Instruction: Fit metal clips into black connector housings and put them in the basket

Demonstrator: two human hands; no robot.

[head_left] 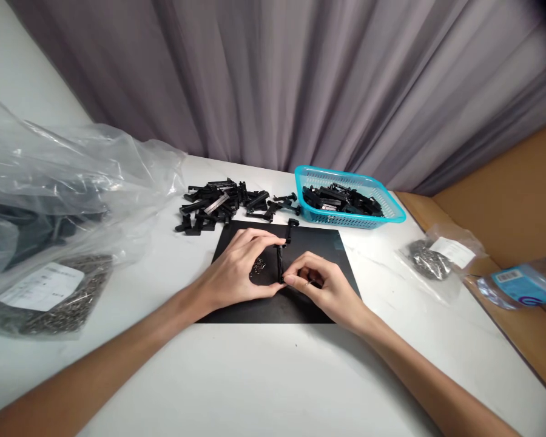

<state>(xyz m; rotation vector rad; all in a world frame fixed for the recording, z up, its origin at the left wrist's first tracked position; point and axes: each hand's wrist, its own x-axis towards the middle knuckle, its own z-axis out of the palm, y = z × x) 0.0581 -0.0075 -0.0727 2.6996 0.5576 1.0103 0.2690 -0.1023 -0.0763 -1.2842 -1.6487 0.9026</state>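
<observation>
My left hand is closed on a slim black plastic part, held upright between fingers and thumb over a black mat. Touching the lower end of the same part, my right hand is pinched shut; a small metal piece seems to sit in its fingers, too small to name. A little heap of small metal pieces lies on the mat just under my left fingers. Another black part lies at the mat's far edge.
A pile of black plastic parts lies behind the mat, and a turquoise basket with more stands at the back right. Large clear bags fill the left. A small bag of metal pieces and a plastic bottle lie right.
</observation>
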